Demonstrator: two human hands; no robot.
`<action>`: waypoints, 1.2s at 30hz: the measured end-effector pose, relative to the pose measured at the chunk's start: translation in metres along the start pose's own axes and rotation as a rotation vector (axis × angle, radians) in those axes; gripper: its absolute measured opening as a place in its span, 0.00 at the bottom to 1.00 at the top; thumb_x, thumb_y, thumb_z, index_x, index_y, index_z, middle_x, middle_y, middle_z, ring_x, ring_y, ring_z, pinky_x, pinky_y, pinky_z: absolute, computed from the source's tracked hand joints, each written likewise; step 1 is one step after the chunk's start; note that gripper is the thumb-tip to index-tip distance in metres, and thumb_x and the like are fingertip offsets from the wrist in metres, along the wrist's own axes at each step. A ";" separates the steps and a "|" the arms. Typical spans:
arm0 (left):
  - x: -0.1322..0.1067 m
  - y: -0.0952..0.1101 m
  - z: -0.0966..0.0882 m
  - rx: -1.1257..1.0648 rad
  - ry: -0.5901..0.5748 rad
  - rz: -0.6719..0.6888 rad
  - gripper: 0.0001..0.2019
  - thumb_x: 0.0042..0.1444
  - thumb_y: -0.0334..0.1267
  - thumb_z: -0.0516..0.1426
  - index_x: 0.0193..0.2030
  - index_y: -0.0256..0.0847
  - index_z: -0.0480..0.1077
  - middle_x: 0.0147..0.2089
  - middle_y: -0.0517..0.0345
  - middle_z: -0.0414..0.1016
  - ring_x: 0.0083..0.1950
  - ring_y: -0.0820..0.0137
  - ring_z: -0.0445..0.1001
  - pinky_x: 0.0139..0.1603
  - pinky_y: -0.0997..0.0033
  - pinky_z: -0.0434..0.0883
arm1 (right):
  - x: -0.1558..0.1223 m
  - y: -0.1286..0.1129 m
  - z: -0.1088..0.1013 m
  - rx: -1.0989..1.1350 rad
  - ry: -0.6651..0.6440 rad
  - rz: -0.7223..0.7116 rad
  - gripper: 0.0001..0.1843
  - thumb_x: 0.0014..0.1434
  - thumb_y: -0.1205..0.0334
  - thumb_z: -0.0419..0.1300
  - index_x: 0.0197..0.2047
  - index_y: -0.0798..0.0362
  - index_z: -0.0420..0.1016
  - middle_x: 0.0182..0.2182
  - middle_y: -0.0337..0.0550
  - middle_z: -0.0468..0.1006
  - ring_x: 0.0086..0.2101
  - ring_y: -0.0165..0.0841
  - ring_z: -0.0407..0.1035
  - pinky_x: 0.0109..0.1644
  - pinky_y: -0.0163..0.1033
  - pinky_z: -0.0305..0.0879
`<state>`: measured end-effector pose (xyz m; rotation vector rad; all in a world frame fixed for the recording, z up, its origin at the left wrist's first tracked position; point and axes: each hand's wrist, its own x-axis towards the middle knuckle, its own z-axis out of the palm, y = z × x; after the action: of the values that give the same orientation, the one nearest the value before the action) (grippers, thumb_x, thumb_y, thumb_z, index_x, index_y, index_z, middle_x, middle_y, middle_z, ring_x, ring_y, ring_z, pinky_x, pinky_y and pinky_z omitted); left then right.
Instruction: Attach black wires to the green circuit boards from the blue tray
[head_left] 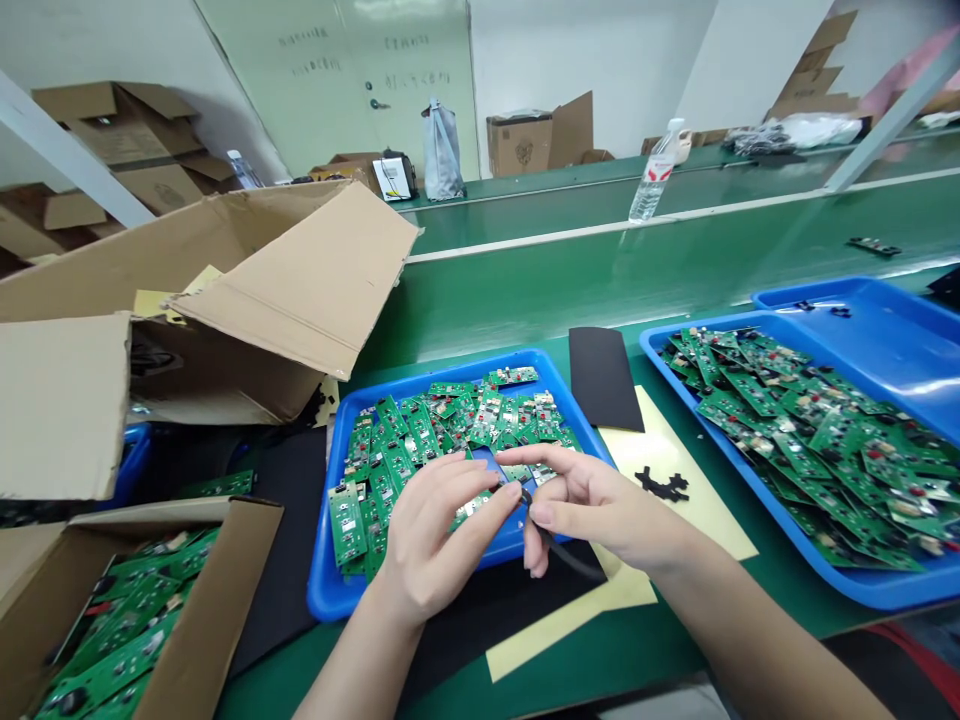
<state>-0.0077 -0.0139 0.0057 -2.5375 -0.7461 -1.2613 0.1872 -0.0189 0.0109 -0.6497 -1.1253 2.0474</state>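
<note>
My left hand (439, 530) and my right hand (592, 500) meet above a blue plastic tray (442, 375) heaped with green circuit boards (405, 440). Between their fingertips is the small black end of a black cable (564, 555), and the cable droops down to the right. My right thumb and forefinger pinch it, and my left fingertips press against the same spot. The fingers hide most of that end piece. A small green board (472, 506) lies just beneath my left fingers.
A larger blue tray (847, 590) of green boards stands to the right. Nearby lie a black foam sheet (600, 380), a yellow sheet (637, 440) and a black cutout (661, 485). Cardboard boxes (225, 590) crowd the left. A green conveyor belt (540, 280) runs behind.
</note>
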 end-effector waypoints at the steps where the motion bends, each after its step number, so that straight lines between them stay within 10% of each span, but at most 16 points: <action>1: 0.000 0.000 0.001 -0.002 0.015 -0.009 0.15 0.50 0.24 0.61 0.45 0.36 0.71 0.42 0.52 0.73 0.46 0.66 0.73 0.49 0.62 0.73 | 0.000 -0.001 0.000 -0.007 0.010 -0.003 0.27 0.57 0.56 0.62 0.56 0.56 0.61 0.24 0.38 0.79 0.25 0.30 0.74 0.35 0.38 0.68; 18: 0.010 0.004 0.005 -0.218 -0.008 -0.180 0.13 0.55 0.32 0.59 0.47 0.37 0.67 0.39 0.53 0.73 0.39 0.70 0.74 0.38 0.72 0.75 | 0.002 0.002 -0.003 0.057 -0.005 -0.043 0.22 0.57 0.63 0.60 0.54 0.56 0.61 0.19 0.30 0.71 0.19 0.24 0.67 0.24 0.29 0.65; 36: 0.013 0.014 0.009 -0.518 -0.142 -0.417 0.15 0.56 0.28 0.55 0.51 0.43 0.68 0.41 0.54 0.76 0.39 0.70 0.75 0.39 0.71 0.73 | -0.004 0.004 -0.001 -0.637 0.116 -0.348 0.27 0.60 0.71 0.51 0.61 0.48 0.54 0.28 0.35 0.69 0.29 0.27 0.67 0.34 0.34 0.65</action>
<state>0.0120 -0.0175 0.0108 -3.0122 -1.1556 -1.5843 0.1888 -0.0234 0.0071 -0.7921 -1.7001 1.3322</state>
